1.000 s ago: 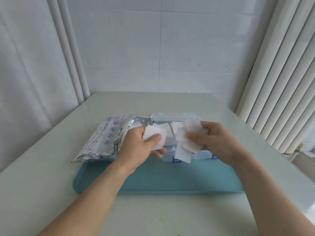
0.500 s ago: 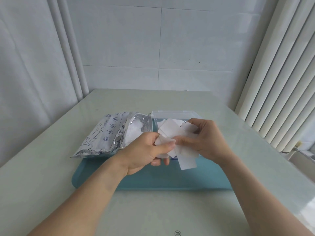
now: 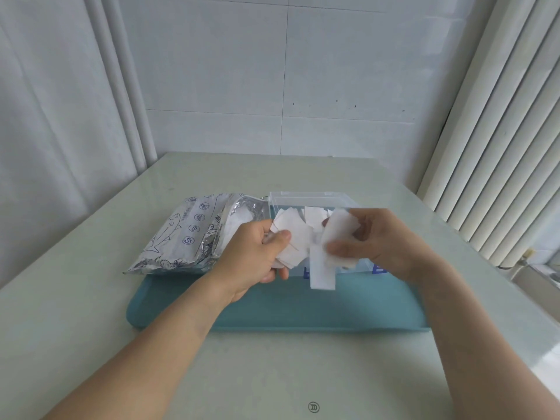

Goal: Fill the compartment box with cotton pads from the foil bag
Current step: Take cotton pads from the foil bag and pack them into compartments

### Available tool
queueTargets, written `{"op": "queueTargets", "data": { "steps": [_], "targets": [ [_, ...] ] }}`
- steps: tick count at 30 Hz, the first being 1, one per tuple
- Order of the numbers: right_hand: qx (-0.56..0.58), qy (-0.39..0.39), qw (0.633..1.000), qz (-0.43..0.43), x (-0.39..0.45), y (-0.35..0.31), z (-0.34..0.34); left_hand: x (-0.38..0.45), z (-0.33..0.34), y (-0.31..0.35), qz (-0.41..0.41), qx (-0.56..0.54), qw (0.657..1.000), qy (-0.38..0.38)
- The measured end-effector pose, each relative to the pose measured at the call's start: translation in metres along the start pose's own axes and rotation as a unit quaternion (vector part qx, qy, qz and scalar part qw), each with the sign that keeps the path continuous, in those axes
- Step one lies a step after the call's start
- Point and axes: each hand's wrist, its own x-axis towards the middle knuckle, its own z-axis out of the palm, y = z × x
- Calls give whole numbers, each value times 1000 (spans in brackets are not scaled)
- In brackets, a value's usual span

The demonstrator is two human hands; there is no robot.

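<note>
At far left on the teal tray (image 3: 272, 313), the foil bag (image 3: 185, 234) lies open-mouthed, white pads visible inside. Left hand (image 3: 254, 256) pinches a loose fan of cotton pads (image 3: 295, 237); right hand (image 3: 378, 241) grips another clump, one pad hanging low. Risk: the loose grip sheds pads onto the tray. Compartment box (image 3: 312, 198), clear-walled, stands just behind both hands, partly filled.

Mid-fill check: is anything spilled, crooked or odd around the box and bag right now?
Nothing has spilled. The odd part: the white cotton pads in the left hand are fanned out crookedly, and one pad dangles from the right hand in front of the clear plastic compartment box. The silver foil bag lies open on its side.
</note>
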Motion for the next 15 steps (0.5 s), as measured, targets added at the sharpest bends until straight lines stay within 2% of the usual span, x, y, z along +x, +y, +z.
{"op": "queueTargets", "data": {
  "steps": [2,3,7,12,15],
  "targets": [
    [14,80,997,-8,-1,-2,-6,1,-1,-1,-5,20,1000,-7],
    [31,92,995,-14,-2,-4,-7,1,-2,-1,-11,35,999,-13],
    [38,54,997,-30,-3,-10,0,-1,-3,0,-39,98,992,-66],
    [-35,74,995,-47,0,-7,12,-8,-1,8,-73,142,972,-172],
    [-69,77,993,-59,2,-4,17,-10,-1,12,-92,126,965,-210]
  ]
}}
